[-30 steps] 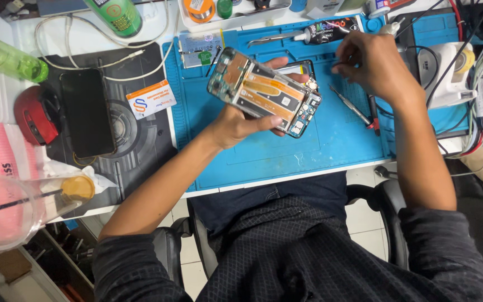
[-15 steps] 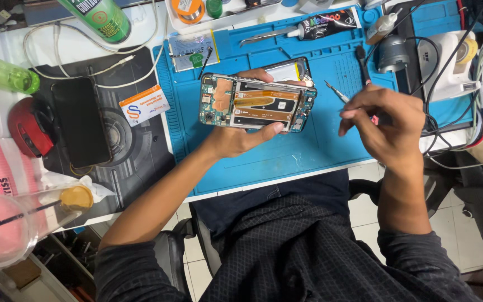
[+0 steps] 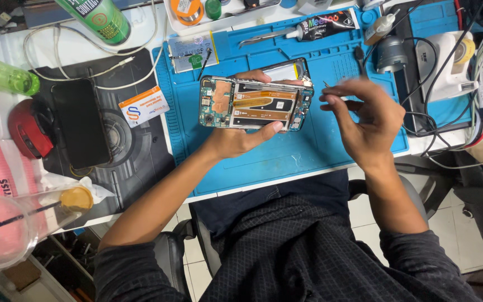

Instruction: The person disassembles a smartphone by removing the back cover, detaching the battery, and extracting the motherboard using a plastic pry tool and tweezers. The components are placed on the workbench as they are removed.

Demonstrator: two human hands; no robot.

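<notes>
While the blue mat (image 3: 286, 156) covers the desk's middle, your left hand (image 3: 236, 140) grips the opened phone (image 3: 255, 103) by its long edges above the mat's centre; your right hand (image 3: 364, 117), fingers curled, pinches thin tweezers (image 3: 331, 86) just beside it.
</notes>
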